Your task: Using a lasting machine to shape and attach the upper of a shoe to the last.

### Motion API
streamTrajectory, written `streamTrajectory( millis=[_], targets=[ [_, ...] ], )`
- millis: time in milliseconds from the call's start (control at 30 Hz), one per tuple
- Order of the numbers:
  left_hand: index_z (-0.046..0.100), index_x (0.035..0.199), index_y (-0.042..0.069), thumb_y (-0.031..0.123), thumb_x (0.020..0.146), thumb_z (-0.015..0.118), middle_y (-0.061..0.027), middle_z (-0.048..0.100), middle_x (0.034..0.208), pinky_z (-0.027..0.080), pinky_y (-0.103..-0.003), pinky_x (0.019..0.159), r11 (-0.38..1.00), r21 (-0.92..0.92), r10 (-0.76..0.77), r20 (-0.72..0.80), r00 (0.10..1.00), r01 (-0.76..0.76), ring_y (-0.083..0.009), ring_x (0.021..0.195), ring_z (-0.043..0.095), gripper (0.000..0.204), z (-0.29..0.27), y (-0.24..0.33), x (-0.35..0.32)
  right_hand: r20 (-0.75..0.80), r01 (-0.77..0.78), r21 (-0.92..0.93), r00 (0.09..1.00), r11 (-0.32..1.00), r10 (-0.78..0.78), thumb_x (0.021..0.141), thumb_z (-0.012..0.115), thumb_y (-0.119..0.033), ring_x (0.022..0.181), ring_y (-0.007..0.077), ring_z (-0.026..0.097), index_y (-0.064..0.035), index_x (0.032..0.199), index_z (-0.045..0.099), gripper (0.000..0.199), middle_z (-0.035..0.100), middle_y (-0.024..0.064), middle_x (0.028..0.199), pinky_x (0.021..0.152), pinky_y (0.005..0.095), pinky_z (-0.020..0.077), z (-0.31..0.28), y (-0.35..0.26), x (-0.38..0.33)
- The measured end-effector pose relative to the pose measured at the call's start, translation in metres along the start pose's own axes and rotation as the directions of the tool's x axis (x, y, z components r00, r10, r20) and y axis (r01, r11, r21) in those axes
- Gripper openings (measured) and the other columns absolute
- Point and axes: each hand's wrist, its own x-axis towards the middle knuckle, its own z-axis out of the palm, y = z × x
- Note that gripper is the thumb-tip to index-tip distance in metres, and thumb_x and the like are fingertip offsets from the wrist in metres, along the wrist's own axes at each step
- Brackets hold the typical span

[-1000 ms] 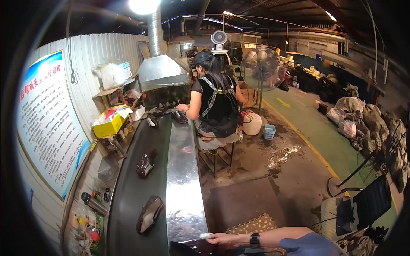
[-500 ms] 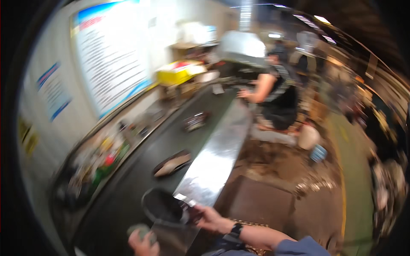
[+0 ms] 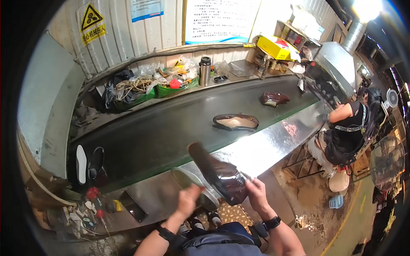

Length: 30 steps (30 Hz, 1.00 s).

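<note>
My right hand [image 3: 257, 194] grips a glossy dark brown shoe [image 3: 228, 179] at one end, tilted above the metal ledge. Close beside it, my left hand [image 3: 188, 201] is closed on a blurred, flat grey-green insole [image 3: 184, 176]. Part of this insole passes behind my fingers. On the dark conveyor belt [image 3: 162, 123] lie a brown shoe with a tan inside [image 3: 236, 122] and, farther along, a reddish-brown shoe [image 3: 274, 99]. At the belt's left end, a white insole [image 3: 81, 164] rests next to a black shoe [image 3: 97, 164].
A shiny metal ledge [image 3: 260, 147] runs along the near side, with a phone [image 3: 133, 206] and small tools [image 3: 92, 209] at left. Green bags of scraps [image 3: 175, 87] and a steel flask [image 3: 205, 71] stand behind the belt. A co-worker [image 3: 354, 128] sits at right near a fan [image 3: 388, 162].
My view has swung left, bringing the belt's left end into sight. The shoe in my right hand has lifted and turned. My left hand has come closer to it.
</note>
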Motion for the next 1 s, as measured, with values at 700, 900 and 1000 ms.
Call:
streamTrajectory(
  millis=[700,900,1000],
  targets=[
    [0.057,0.126,-0.008,0.021,0.092,0.064,-0.0220,0.060,0.129,0.047,-0.045,0.102,0.741,0.670,0.095,-0.145,0.985,0.027,-0.0318,0.117,0.058,0.045,0.001,-0.023,0.086,0.629,0.810,-0.435,0.586,0.393,-0.511,0.079,0.082,-0.033,0.146,0.0427,0.029,-0.0027,0.156,0.031,0.098,0.031,0.0261,0.158,0.119,0.0500,0.0262,-0.002,0.137,0.005],
    [0.059,0.120,-0.010,0.022,0.087,0.069,-0.0237,0.063,0.122,0.050,-0.046,0.097,0.632,0.767,0.228,-0.322,0.919,0.112,-0.0336,0.109,0.061,0.047,-0.027,-0.048,0.104,0.767,0.818,-0.314,0.518,0.483,-0.378,0.081,0.079,-0.037,0.146,0.0424,0.029,-0.0038,0.158,0.027,0.099,0.032,0.0252,0.158,0.119,0.0510,0.0243,-0.037,0.118,0.002],
    [0.060,0.117,-0.010,0.023,0.085,0.072,-0.0246,0.065,0.118,0.051,-0.046,0.094,0.605,0.780,0.274,-0.394,0.878,0.161,-0.0345,0.105,0.063,0.047,-0.039,-0.055,0.107,0.779,0.808,-0.307,0.516,0.502,-0.355,0.082,0.077,-0.039,0.146,0.0426,0.029,-0.0041,0.158,0.026,0.098,0.032,0.0252,0.158,0.120,0.0510,0.0239,-0.050,0.119,0.000]
  ],
)
